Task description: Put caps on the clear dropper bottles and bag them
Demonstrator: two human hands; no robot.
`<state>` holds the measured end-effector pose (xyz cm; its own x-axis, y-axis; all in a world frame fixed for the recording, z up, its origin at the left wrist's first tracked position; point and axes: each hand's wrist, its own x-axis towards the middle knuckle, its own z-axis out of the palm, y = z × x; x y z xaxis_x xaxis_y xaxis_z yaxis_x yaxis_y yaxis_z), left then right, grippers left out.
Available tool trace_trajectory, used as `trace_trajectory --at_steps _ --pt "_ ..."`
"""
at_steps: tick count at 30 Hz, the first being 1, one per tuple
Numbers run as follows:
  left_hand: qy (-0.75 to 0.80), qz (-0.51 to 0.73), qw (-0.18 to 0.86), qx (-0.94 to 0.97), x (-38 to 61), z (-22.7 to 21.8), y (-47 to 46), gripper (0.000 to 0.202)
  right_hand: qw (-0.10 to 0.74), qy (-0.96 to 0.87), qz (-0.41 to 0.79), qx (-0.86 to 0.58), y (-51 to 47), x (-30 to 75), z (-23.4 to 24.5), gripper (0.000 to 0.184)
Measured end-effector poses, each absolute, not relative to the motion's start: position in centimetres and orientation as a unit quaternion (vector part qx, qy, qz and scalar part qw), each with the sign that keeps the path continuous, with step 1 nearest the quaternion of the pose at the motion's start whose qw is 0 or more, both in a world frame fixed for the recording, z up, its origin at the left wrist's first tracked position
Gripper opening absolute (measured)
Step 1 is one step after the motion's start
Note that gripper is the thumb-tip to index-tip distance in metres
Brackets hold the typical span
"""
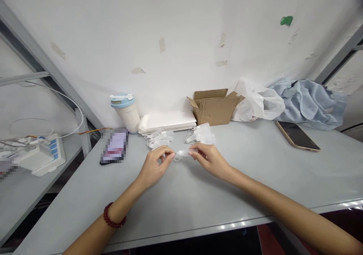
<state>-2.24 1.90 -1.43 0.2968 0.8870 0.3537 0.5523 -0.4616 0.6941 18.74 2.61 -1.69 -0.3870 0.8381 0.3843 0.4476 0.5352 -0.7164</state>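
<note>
Between my hands is a small white translucent piece (183,153), shaped like a tiny bottle or tag, with a thin pale loop hanging below its left end. My right hand (208,158) pinches its body between thumb and fingers. The fingertips of my left hand (155,166) are pinched at its thin left end; exactly what they grip is too small to make out. Just beyond my hands lie two piles of similar pieces with thin loops, a left pile (160,138) and a right pile (202,134).
Along the wall stand a cup with a blue lid (127,113), stacked white envelopes (168,122), an open cardboard box (217,109), a plastic bag (255,101) and blue cloth (309,101). A phone (297,136) lies right, a blurred purple item (115,146) left. A power strip (51,154) sits beyond.
</note>
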Motion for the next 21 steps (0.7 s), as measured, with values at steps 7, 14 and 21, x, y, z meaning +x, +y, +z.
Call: trace_trajectory --at_steps 7,14,21 --pt "0.431 0.357 0.2 0.804 -2.0 -2.3 1.4 0.02 0.373 -0.797 0.243 -0.408 2.9 19.0 -2.3 0.019" --pt "0.4 0.37 0.135 0.828 -3.0 -2.0 2.7 0.016 0.32 -0.821 0.243 -0.406 3.1 18.8 -2.5 0.014" --pt "0.488 0.437 0.016 0.756 -6.9 -1.9 5.5 0.017 0.281 -0.862 0.111 -0.407 4.1 19.9 -2.1 0.025"
